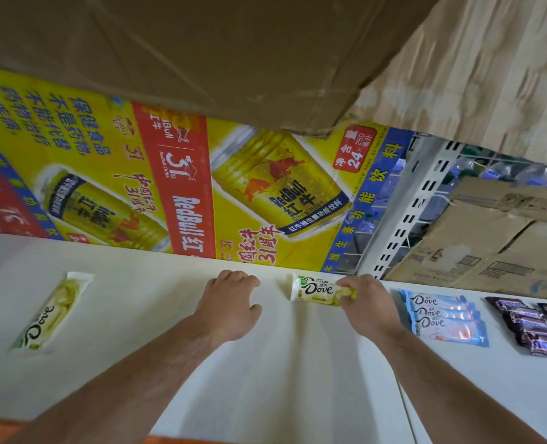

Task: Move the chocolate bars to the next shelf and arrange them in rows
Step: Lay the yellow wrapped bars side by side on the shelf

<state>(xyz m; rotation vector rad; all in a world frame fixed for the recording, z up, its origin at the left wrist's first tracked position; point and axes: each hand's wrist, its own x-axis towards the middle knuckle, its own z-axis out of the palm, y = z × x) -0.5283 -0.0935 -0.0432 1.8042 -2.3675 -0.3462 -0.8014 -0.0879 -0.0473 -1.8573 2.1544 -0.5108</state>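
The likeliest slip is with the green chocolate bar (317, 290) I'm holding. My right hand (366, 304) pinches it by one end only, so the free end could sag or twist and land crooked, or butt against the yellow drink carton (182, 187) just behind it. It could also end up out of line with the other green bar (51, 310), which lies well apart to the left and at a slant — a row taken from that one would run skewed. My right wrist is near the blue bars (445, 317) and could brush them.

My right arm reaches straight forward, fingers curled round the wrapper's end, with the bar at the back of the white shelf (297, 363) — whether it touches the shelf I can't tell. My left hand (230, 301) grips nothing, its fingers loosely bent with the tips on the shelf.
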